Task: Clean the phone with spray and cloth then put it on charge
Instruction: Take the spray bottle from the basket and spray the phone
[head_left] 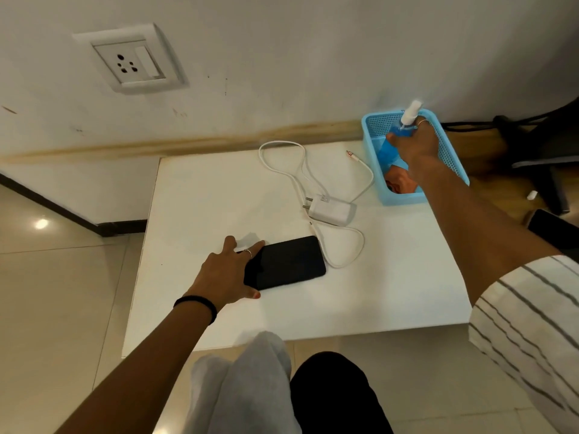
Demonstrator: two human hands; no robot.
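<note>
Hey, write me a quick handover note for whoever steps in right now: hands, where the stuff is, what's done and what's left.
Left hand: fingers spread, resting on the near-left end of the phone, which lies flat on the white table.
Right hand: gripping the spray bottle inside the blue basket at the table's far right.
An orange cloth lies in the basket.
Charger with its cable lies unplugged on the table; wall socket is free.
Done: nothing visible yet.
Left: spray, wipe, plug in charger, connect phone.
</note>
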